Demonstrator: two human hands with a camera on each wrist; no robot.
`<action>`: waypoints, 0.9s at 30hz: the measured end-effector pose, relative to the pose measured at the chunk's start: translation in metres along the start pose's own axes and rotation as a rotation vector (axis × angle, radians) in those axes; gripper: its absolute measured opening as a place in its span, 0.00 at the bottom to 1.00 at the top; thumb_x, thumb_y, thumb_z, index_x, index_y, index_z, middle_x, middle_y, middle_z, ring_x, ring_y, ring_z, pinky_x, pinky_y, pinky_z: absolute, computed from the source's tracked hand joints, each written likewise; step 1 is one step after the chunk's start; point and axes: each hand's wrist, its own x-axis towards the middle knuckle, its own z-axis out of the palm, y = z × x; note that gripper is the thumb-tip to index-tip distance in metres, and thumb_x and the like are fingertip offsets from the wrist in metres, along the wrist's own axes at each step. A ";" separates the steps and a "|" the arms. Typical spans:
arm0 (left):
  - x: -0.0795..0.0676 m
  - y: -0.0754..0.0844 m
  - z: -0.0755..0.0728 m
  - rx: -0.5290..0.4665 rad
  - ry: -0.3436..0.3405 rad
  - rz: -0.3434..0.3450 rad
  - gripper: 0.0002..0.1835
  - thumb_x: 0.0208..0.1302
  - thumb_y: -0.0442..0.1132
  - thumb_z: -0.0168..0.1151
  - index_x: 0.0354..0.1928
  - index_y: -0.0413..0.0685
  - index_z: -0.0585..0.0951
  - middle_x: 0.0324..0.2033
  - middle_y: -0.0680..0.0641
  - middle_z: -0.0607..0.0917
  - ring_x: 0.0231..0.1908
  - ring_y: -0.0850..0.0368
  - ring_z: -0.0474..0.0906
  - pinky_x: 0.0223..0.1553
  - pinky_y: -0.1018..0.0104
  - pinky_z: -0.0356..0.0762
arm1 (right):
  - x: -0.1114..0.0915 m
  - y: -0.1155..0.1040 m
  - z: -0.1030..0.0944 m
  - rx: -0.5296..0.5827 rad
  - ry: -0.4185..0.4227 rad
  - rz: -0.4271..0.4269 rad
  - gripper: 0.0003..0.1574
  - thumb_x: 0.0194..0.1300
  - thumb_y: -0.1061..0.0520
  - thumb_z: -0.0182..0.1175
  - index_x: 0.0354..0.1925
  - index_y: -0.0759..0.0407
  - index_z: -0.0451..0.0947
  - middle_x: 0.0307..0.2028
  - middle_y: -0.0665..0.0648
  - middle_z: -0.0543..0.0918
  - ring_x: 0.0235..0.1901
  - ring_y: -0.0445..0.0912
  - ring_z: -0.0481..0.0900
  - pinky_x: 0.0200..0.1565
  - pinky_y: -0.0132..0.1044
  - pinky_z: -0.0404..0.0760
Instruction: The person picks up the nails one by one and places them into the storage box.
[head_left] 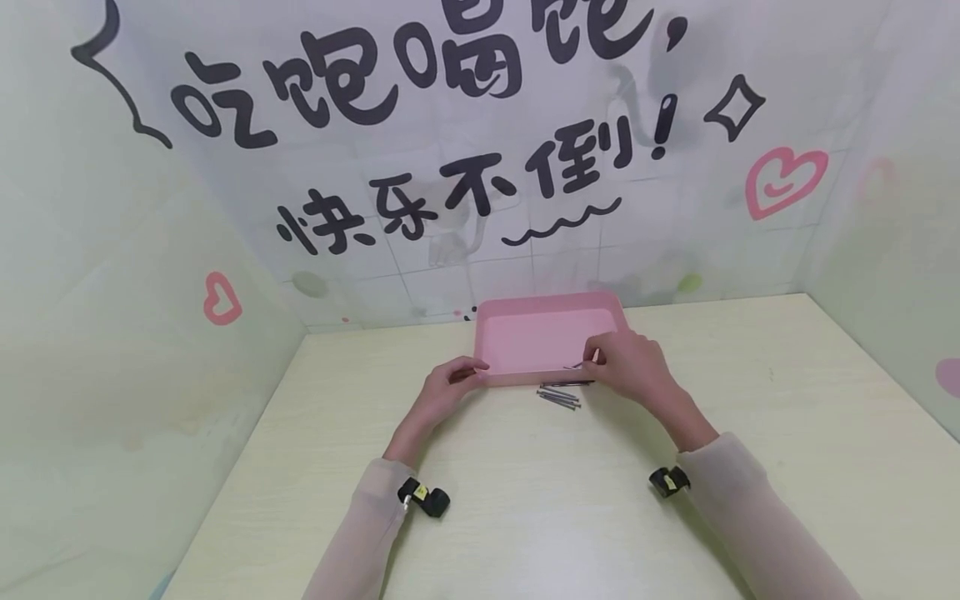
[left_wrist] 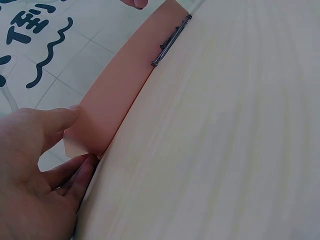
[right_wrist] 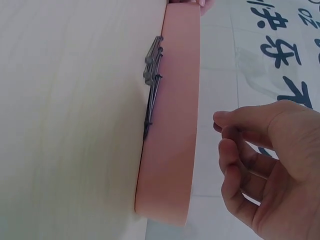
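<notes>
Place: pale counter (head_left: 525,500), wall with black writing behind.
Tray: pink tray (head_left: 540,337) sits near the counter's back edge.
Nails: nails (head_left: 561,393) lie against the tray's front.
Left hand: left hand (head_left: 448,387) pinches the tray's corner.
Right hand: right hand (head_left: 628,367) pinches one nail (head_left: 576,365) over the tray.

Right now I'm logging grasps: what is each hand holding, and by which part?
The left hand grips the pink tray at its near left corner. The right hand seems to pinch one nail by its end.
</notes>
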 end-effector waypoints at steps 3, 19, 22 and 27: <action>0.000 -0.001 -0.001 -0.004 -0.002 -0.001 0.13 0.71 0.44 0.66 0.54 0.54 0.87 0.51 0.48 0.88 0.54 0.52 0.82 0.63 0.52 0.75 | -0.001 -0.006 0.004 -0.002 -0.040 -0.045 0.03 0.66 0.53 0.69 0.35 0.49 0.88 0.29 0.47 0.87 0.27 0.42 0.77 0.27 0.39 0.72; 0.001 0.001 0.000 -0.001 -0.002 -0.003 0.12 0.72 0.44 0.66 0.54 0.54 0.86 0.51 0.49 0.88 0.53 0.55 0.82 0.63 0.54 0.76 | -0.003 -0.014 0.021 -0.053 -0.185 -0.140 0.05 0.61 0.57 0.70 0.29 0.48 0.87 0.27 0.45 0.84 0.25 0.41 0.74 0.28 0.34 0.72; 0.001 0.001 0.000 -0.004 -0.002 -0.005 0.12 0.72 0.43 0.66 0.54 0.54 0.86 0.51 0.49 0.88 0.53 0.54 0.82 0.62 0.54 0.76 | -0.003 -0.014 0.022 -0.066 -0.184 -0.131 0.05 0.60 0.57 0.69 0.29 0.48 0.88 0.27 0.46 0.85 0.25 0.42 0.75 0.28 0.34 0.72; 0.001 0.001 0.001 -0.005 0.004 -0.012 0.13 0.71 0.44 0.66 0.55 0.53 0.86 0.52 0.48 0.88 0.54 0.53 0.82 0.63 0.54 0.76 | -0.003 -0.014 0.023 -0.075 -0.200 -0.137 0.06 0.59 0.59 0.67 0.28 0.48 0.87 0.30 0.47 0.86 0.27 0.42 0.76 0.29 0.35 0.73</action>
